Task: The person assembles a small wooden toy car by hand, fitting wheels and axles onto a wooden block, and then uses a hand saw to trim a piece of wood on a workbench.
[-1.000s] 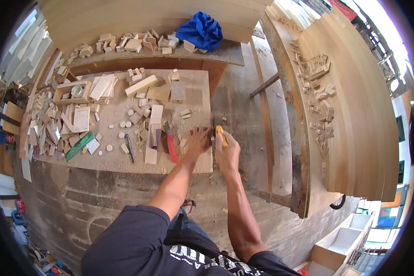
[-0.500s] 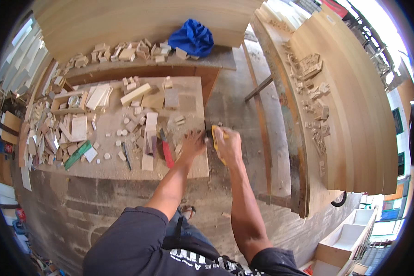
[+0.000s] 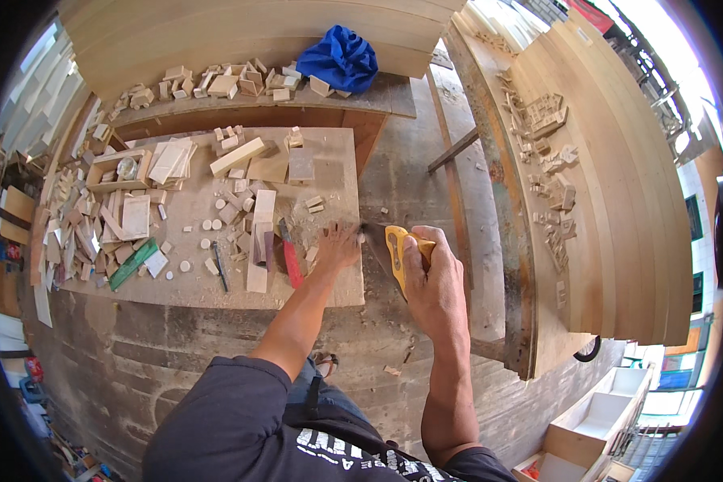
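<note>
My right hand (image 3: 435, 281) grips the yellow handle of a handsaw (image 3: 395, 241), off the worktable's right edge. The dark blade points toward the tabletop edge beside my left hand (image 3: 341, 243). That hand presses down at the edge, fingers curved and a little apart. A tiny pale bit shows at its fingertips, too small to name. On the worktable (image 3: 317, 289), left of this hand, lie a red-handled tool (image 3: 290, 261) with a dark blade, a long pale wood block (image 3: 259, 241) and a dark slim tool (image 3: 220, 267).
Wood offcuts (image 3: 80, 233), a green tool (image 3: 134, 265) and an open wooden box (image 3: 120, 170) crowd the table's left. Blue cloth (image 3: 339, 60) and more blocks line the bench behind. At right stands a long bench (image 3: 522, 321) with scraps and a tall wood panel (image 3: 618, 217).
My right hand has drawn the handsaw back toward me and to the right, so more of its blade shows. My left hand stays at the table edge.
</note>
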A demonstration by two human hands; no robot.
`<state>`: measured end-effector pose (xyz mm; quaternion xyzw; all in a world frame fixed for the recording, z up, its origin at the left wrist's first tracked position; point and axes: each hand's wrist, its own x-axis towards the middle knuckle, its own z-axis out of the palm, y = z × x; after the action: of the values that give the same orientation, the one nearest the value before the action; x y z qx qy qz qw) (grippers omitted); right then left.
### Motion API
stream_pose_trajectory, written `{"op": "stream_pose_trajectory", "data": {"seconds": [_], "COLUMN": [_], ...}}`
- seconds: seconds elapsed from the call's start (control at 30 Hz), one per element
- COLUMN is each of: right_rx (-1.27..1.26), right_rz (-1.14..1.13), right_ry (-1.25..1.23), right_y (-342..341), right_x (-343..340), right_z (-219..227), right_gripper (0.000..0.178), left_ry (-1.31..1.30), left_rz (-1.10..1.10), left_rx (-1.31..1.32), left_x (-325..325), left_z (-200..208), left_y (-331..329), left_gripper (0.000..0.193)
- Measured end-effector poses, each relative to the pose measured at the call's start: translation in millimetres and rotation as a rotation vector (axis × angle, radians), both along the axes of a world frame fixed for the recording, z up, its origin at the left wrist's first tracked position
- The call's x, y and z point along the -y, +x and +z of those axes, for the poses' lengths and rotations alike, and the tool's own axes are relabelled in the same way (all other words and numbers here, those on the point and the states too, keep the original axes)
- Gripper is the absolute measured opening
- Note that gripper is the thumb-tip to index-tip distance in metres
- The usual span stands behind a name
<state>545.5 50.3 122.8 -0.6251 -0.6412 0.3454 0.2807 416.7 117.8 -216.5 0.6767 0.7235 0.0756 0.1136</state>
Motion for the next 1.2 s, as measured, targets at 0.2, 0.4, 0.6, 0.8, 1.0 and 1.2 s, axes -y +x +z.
{"op": "stream_pose_trajectory", "data": {"seconds": [0.2, 0.4, 0.6, 0.8, 1.0, 1.2], "right_rx": [0.056, -0.034, -0.137, -0.099, -0.076, 0.025], "right_rz": [-0.086, -0.131, -0.064, -0.178, -0.068, -0.056], "right_ry": [0.057, 0.079, 0.228, 0.037, 0.022, 0.068], "right_y": [-5.7, -21.0, 11.5, 4.6, 0.6, -10.1], "right_x": [-86.2, -43.2, -3.0, 46.6, 13.6, -87.8], "right_z": [-154.8, -168.5, -212.6, -131.4, -62.6, -168.8], "right_gripper": [0.034, 0.033, 0.034, 0.033, 0.028, 0.029], "left_ry": [0.072, 0.047, -0.024, -0.052, 0.327, 0.084], "left_rz": [-0.079, -0.121, -0.094, -0.133, -0.071, -0.085], "left_rx": [0.038, -0.017, 0.011, -0.017, -0.202, 0.049], "left_x": [-4.9, 0.1, -1.2, -1.6, 5.6, -8.3], "left_z": [7.4, 3.3, 1.8, -1.4, -46.6, 2.6], "left_y": [7.9, -9.6, 0.7, -1.8, -11.8, 2.8], "left_gripper": [0.053, 0.063, 0.071, 0.076, 0.073, 0.063]}}
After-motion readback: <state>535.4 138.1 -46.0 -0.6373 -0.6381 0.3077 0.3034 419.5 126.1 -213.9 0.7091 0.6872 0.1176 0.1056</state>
